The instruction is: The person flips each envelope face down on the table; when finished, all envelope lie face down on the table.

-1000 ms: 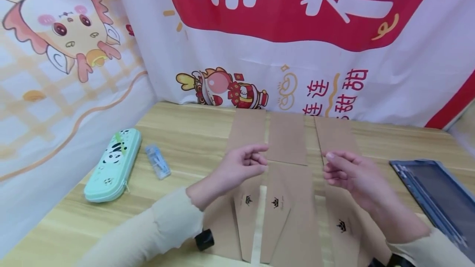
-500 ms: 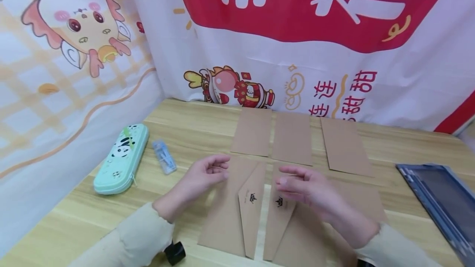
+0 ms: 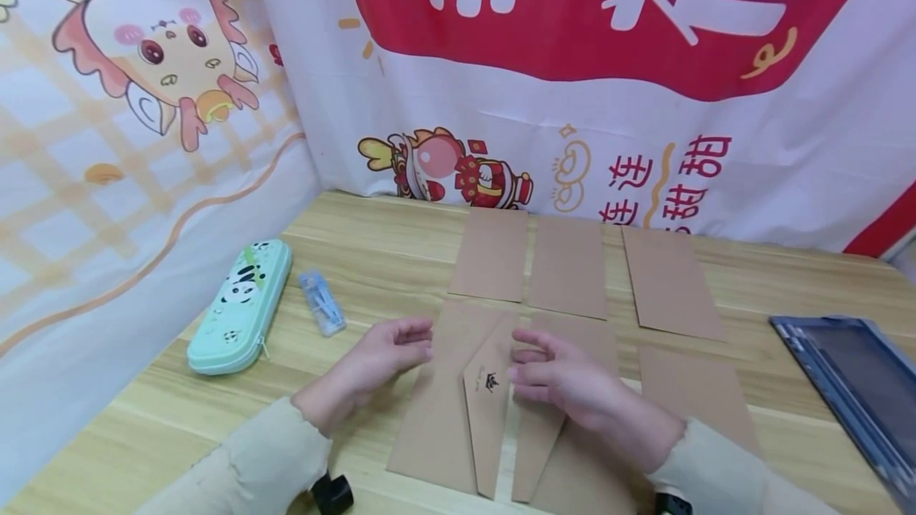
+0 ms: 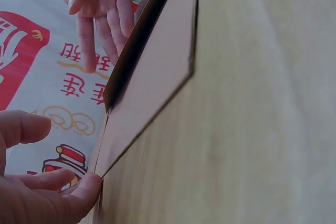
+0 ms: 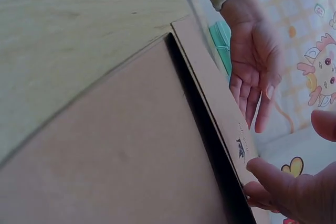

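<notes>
In the head view a brown paper envelope [image 3: 432, 412] lies at front left, its pointed flap showing a small crown print. My left hand [image 3: 379, 360] is by its left edge, fingers loosely bent. My right hand [image 3: 572, 384] is over the neighbouring middle envelope [image 3: 590, 471], fingertips at the right side of the left envelope's flap. The left wrist view has the left hand's fingertips [image 4: 89, 187] at an envelope edge. In the right wrist view the right fingertips [image 5: 257, 169] are near the crown print, apparently touching the flap. Neither hand visibly grips anything.
Another envelope [image 3: 694, 388] lies at front right. Behind are three brown rectangles, left [image 3: 490, 253], middle [image 3: 568, 269] and right [image 3: 673, 280]. A mint panda pencil case [image 3: 243, 308] and a small clear-blue case [image 3: 322, 304] are at left; a dark blue pouch [image 3: 866, 380] is at right.
Both hands have moved left and a little toward the front: the left to the left envelope's outer edge, the right from the right envelope to between the left and middle ones. The view shifted slightly.
</notes>
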### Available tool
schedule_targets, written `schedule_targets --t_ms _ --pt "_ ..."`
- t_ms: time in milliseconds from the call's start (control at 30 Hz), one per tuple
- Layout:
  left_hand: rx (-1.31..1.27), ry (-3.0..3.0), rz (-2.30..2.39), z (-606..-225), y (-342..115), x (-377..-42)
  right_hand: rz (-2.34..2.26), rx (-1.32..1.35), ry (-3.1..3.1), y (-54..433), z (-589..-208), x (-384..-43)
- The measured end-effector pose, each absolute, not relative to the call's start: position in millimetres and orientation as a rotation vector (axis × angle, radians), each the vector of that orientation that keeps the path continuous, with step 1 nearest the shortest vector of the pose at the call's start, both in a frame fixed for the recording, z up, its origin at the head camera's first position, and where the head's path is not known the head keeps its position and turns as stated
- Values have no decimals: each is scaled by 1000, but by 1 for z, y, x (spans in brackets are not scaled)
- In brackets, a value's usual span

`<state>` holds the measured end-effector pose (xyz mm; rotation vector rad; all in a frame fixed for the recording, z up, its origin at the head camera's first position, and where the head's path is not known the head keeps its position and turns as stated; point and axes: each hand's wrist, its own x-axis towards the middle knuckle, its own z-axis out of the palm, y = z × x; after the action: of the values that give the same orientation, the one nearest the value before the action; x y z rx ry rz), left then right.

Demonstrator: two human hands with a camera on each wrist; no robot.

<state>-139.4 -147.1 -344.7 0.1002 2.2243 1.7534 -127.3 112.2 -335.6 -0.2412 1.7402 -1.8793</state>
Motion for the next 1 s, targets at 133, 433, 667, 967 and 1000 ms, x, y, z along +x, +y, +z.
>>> schedule_targets --t_ms 133,433,667,967,1000 --pt "114 2216 1746 -345 -149 -139 -1869 -237 1724 110 -336 -130" --pt "18 2154 1874 -347 -150 -140 -1852 -257 1698 106 -336 -133" --pt "-63 2151 1977 -345 -156 -144 -1852 -261 1677 97 -335 -137" --pt "-23 2167 2083 -332 -166 -147 -1899 -253 1689 71 -341 -141" --pt "-13 2170 2093 -331 -166 -147 -1902 -252 1691 69 -342 -141"
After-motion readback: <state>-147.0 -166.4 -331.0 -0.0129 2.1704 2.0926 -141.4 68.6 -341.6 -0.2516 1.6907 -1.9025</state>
